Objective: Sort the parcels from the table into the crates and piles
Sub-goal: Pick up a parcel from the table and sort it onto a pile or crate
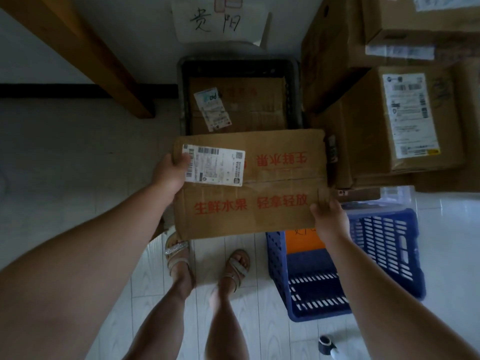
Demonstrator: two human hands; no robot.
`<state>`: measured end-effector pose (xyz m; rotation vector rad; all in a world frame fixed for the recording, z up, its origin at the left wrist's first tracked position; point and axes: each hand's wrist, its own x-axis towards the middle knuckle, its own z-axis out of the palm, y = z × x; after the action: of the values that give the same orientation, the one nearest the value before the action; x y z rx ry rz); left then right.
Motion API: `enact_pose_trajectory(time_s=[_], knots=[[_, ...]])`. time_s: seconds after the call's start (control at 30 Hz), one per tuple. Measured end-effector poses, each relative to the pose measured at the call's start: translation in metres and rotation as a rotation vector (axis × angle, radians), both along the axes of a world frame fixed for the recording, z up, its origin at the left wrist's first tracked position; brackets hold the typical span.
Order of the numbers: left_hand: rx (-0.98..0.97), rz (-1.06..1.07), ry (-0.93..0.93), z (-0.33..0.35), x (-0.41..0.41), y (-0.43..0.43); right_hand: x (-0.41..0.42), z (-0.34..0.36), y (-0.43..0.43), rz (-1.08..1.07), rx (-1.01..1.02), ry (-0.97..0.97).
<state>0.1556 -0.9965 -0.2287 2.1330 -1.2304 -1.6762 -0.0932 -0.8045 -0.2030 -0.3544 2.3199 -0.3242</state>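
**Item: cardboard box** point(259, 183), the parcel in hand.
- Position: held in the air above the floor point(78, 152), in front of the person's body and off any surface.
- Lie: broad face up and roughly level. The long axis runs left to right across the view.
- Markings: a white shipping label point(214, 165) sits at the far left corner. There are two rows of red print; the near row reads upright to the holder and the far row is inverted.

**Left hand** point(170, 175)
- Fingers point(185, 158) are curled round the left short edge towards the far corner, with the thumb on top touching the label's edge.

**Right hand** point(328, 216)
- Fingers point(323, 201) are closed on the near right corner, thumb on top and the rest hidden beneath.
- With one hand at each end, the box lies between the two hands and neither is nearer than the other.

**Dark crate** point(181, 100)
- It stands on the floor straight ahead, just beyond the box's far long edge, which overlaps its near rim in the view.
- It already holds a brown parcel point(239, 105) with a skewed label.
- Judgement: this is the likeliest place for the box, reached by pushing it forward and lowering it. Whether the box fits crosswise cannot be told.

**Blue crate** point(384, 245)
- It stands low on the right, beneath the right hand, with an orange sheet point(304, 240) inside.

**Other items**
- A stack of boxes point(389, 120) stands on the right, beside the dark crate.
- A handwritten paper sign point(218, 19) hangs on the wall above the dark crate.
- A wooden beam point(78, 48) crosses the upper left.
- Sandalled feet point(179, 255) show below the box.
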Motion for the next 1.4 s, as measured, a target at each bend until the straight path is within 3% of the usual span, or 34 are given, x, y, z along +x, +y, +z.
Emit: enact_pose_trajectory(time_s=[0.07, 0.13, 0.2, 0.27, 0.43, 0.6, 0.8, 1.1, 1.4], knots=[[-0.17, -0.267, -0.217, -0.006, -0.003, 0.009, 0.002, -0.005, -0.004, 0.151, 0.053, 0.067], [-0.421, -0.686, -0.483, -0.009, 0.0, 0.02, 0.011, -0.009, -0.006, 0.332, 0.06, 0.142], [-0.525, -0.936, -0.553, -0.016, 0.003, 0.027, 0.017, -0.02, -0.007, 0.521, 0.118, 0.163], [-0.484, -0.985, -0.556, -0.029, 0.004, 0.025, 0.015, -0.031, -0.011, 0.573, 0.157, 0.142], [-0.44, -0.988, -0.614, -0.05, -0.004, 0.014, 0.006, -0.049, -0.019, 0.558, 0.15, 0.136], [-0.351, -1.006, -0.609, -0.028, -0.005, 0.009, 0.014, -0.035, -0.022, 0.531, 0.226, 0.111], [-0.367, -0.796, -0.462, 0.037, -0.009, 0.013, 0.04, 0.018, -0.029, 0.446, 0.041, 0.082], [-0.542, -0.591, -0.291, 0.213, 0.005, 0.062, 0.094, 0.195, -0.056, 0.347, -0.35, 0.024], [-0.869, -0.444, -0.168, 0.396, 0.105, 0.067, 0.216, 0.367, -0.075, 0.32, -0.761, 0.082]])
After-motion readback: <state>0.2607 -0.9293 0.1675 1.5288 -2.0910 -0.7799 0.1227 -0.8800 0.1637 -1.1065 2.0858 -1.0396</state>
